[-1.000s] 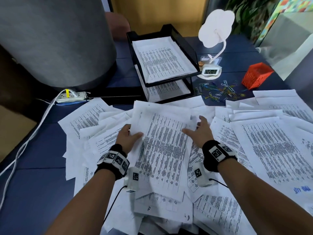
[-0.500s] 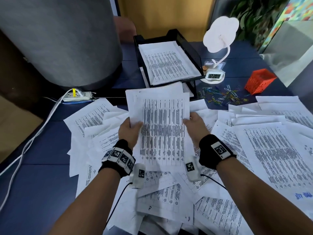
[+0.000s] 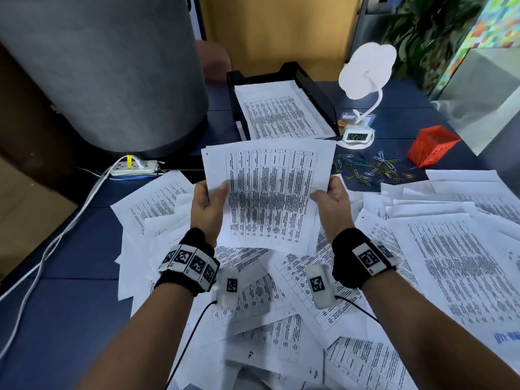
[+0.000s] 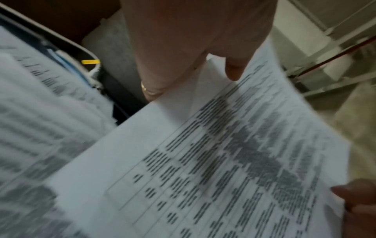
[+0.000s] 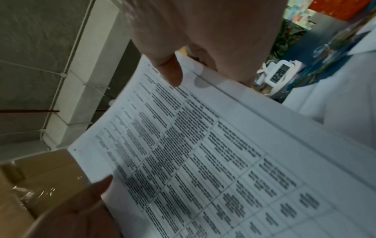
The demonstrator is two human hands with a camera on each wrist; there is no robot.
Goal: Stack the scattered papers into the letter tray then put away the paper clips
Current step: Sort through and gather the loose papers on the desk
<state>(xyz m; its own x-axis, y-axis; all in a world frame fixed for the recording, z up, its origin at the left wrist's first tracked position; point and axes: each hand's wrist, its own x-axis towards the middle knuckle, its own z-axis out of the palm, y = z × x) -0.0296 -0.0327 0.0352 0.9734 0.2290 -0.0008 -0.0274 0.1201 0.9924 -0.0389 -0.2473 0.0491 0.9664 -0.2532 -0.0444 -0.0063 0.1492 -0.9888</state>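
A: Which step are you on?

B: The stacking. Your left hand (image 3: 206, 205) and right hand (image 3: 333, 204) each pinch a side edge of a small sheaf of papers (image 3: 270, 195), thumbs on the printed face, fingers curled behind. Each grip is closed on it, and the sheaf hangs in the air just in front of the letter tray (image 3: 315, 88).

A: And next?

B: I'd judge you need to carry it forward and lay it flat on the sheets already in the top tier, edges squared so nothing catches the black rim. Many scattered papers (image 3: 455, 263) are left on the bench (image 3: 56, 305), so this is early. The paper clips (image 3: 371, 168) lie loose to the right of the tray, near the orange mesh basket (image 3: 432, 146); they come last.

A: The surroundings?

B: A dark blue bench, a big grey cylinder (image 3: 107, 71) on the left, a power strip (image 3: 133, 168) with white cables, a cloud-shaped lamp (image 3: 367, 70) with a clock (image 3: 358, 136) at its base, and plants behind.
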